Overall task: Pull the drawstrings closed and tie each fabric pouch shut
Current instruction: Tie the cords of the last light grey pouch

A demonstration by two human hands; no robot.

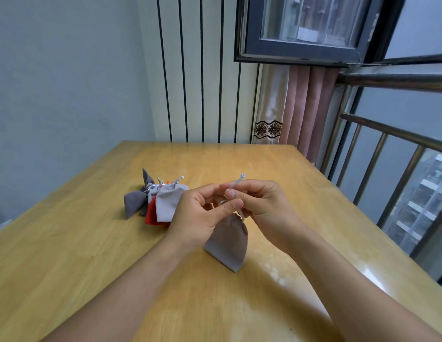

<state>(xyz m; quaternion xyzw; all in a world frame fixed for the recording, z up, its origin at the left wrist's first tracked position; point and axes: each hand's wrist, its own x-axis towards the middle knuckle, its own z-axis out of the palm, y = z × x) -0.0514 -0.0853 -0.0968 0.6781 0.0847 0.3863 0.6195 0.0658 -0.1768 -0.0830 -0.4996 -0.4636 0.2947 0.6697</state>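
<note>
Hands are held together at centre frame, above a wooden table (276, 174). A grey-brown fabric pouch (227, 243) hangs beneath them, its gathered neck drawn tight at the fingers and its lower corner close to or touching the tabletop; contact cannot be told.

The left hand (202, 213) is curled, thumb and forefinger pinched on the silver drawstring (236, 182) at the pouch neck. The right hand (262, 201) is likewise curled, its fingertips clamped on the same cord just above. One free end of the drawstring is seen sticking up and to the right above the right forefinger.

Left of centre, a small heap of pouches is laid on the table, well apart from the hands' pouch: a dark grey pouch (136, 201) furthest left with its neck cinched and fabric flared, a red pouch (152, 214) partly covered, and a light grey pouch (169, 201) on top. Silver cord ends are seen standing up from the heap's far side.

At upper right, a dark-framed window (301, 49) is seen, with a pink curtain (306, 104) below it and a metal railing (392, 134) at right edge.
</note>
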